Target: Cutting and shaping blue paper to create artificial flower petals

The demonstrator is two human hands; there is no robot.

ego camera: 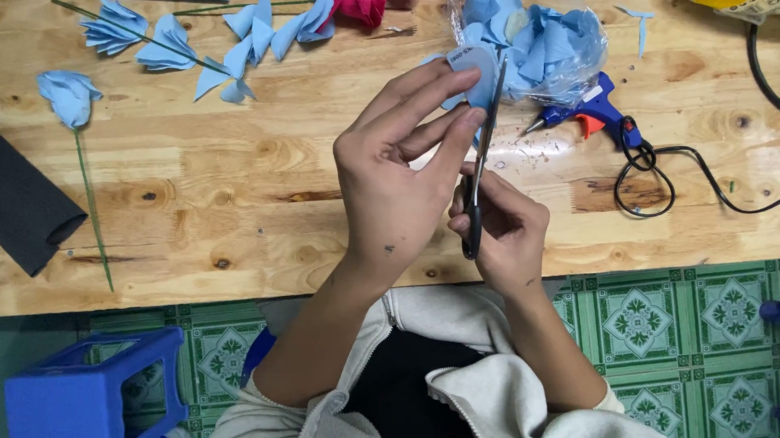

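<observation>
1. Pale blue foam, cut to a small rounded petal piece (480, 71), sits pinched between the thumb and fingertips of the left hand (401, 179), raised above a wooden table (230, 173).
2. The left hand's fingers lie close together and stretched out, clamped on the petal piece, with the fingertips pointing up and to the right, away from the person.
3. Just right of the petal piece are black-handled scissors (481, 161). Their long axis runs nearly straight up and down in the view, handles toward the person and blade tips pointing away, reaching the petal piece's right edge.
4. The right hand (498, 230) is just below and right of the petal piece. Its fingers are curled together through and around the scissor handles, gripping them firmly.
5. Whether the blades are parted cannot be told, as they look like one thin line.
6. Far left of the petal piece, a dark grey foam roll (8, 196) lies on the table, and finished blue foam flowers (162, 43) on thin green stems lie nearby.
7. Directly behind the petal piece is a clear plastic bag (545, 48) stuffed with more blue petals.
8. To the right of the petal piece, a blue glue gun (595, 110) lies on its side with its nozzle pointing left, and its black cord (672, 173) loops across the wood.
</observation>
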